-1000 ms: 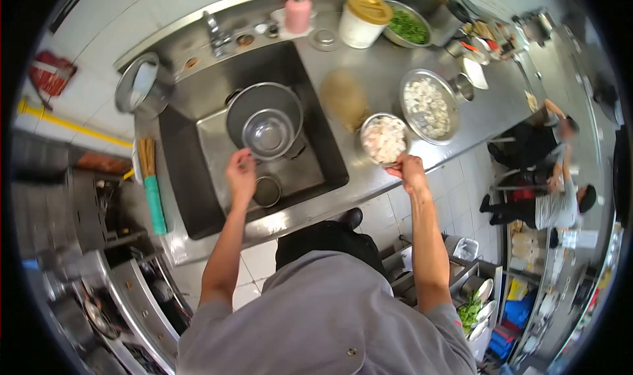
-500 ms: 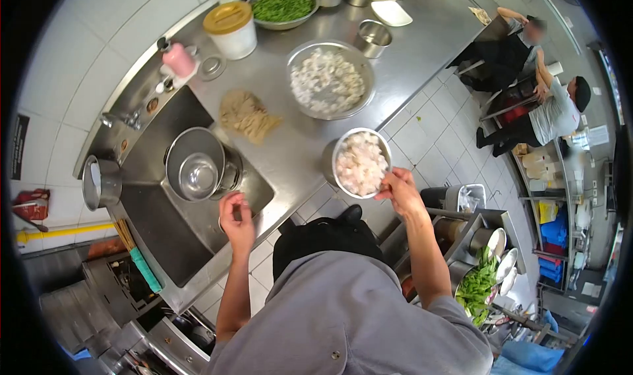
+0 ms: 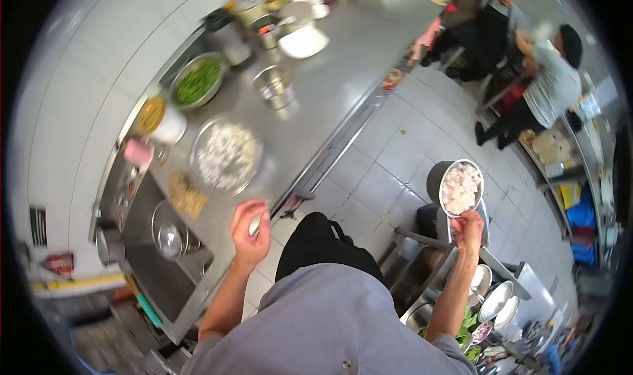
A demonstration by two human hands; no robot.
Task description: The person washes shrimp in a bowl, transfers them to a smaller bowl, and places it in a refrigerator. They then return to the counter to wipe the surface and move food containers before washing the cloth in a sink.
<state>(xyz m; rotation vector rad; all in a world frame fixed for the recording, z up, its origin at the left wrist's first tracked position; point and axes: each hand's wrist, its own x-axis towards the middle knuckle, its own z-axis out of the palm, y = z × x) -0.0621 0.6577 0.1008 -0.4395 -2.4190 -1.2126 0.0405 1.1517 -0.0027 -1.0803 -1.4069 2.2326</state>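
Out to the right, over the floor and the end of a shelf, my right hand (image 3: 469, 228) grips the near rim of a round metal pot (image 3: 435, 182). Pale pinkish-white chunks (image 3: 461, 185), like raw seafood or meat, fill it. My left hand (image 3: 250, 235) is raised near the counter's front edge, its fingers curved and apart from the thumb. Beyond it on the counter are a wide metal bowl (image 3: 256, 170) of whitish pieces (image 3: 226, 154) and a beige crumpled heap (image 3: 187, 194).
A sink (image 3: 155, 282) with a metal pot (image 3: 170, 240) lies to the left. Along the counter (image 3: 330, 88) stand a bowl of chopped greens (image 3: 199, 82), a lidded tub (image 3: 162, 120) and a metal container (image 3: 274, 87). Two people (image 3: 552, 78) are at the far right. Bowls (image 3: 496, 301) crowd the lower right.
My view and body have turned right, away from the sink. My right hand has carried the pot of chunks off the counter edge to the right. My left hand has come up from beside the sink.
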